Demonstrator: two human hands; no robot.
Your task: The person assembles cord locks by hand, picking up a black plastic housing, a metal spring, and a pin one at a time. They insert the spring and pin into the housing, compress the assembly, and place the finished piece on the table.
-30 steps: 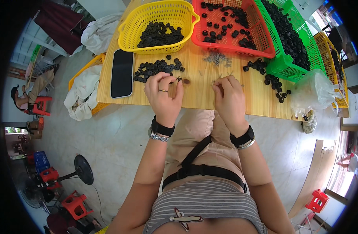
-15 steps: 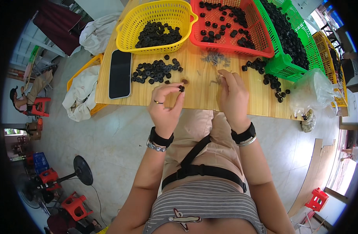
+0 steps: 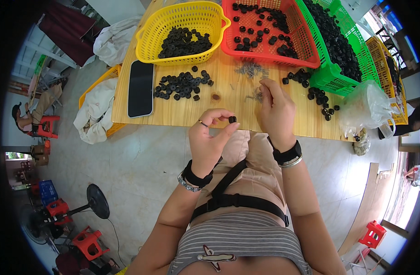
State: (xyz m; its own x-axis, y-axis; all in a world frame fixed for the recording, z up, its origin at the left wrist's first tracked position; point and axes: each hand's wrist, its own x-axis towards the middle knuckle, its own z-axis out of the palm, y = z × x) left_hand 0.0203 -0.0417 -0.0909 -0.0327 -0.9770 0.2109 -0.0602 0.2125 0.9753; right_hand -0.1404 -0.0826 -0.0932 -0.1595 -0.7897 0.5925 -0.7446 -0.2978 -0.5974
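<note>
Between thumb and fingertips, my left hand (image 3: 211, 137) pinches a small black wheel-like piece (image 3: 232, 119) just off the table's near edge. My right hand (image 3: 278, 110) is over the table, fingertips pressed together beside a few thin grey metal pins (image 3: 256, 96). Whether a pin is in that pinch is too small to see. Beyond it lies a larger heap of metal pins (image 3: 251, 70). Loose black round pieces with centre holes (image 3: 182, 85) are spread on the table to the left. More black pieces (image 3: 317, 96) sit right of my right hand.
A yellow basket (image 3: 143, 43), a red basket (image 3: 274, 58) and a green basket (image 3: 331, 82) of black pieces line the wooden table (image 3: 173, 112). A phone (image 3: 141, 88) lies at left, a clear plastic bag (image 3: 368, 107) at right. A fan (image 3: 97, 200) stands on the floor.
My left hand has moved right and toward me with the black piece, off the table's edge. My right hand has shifted slightly, staying near the pins.
</note>
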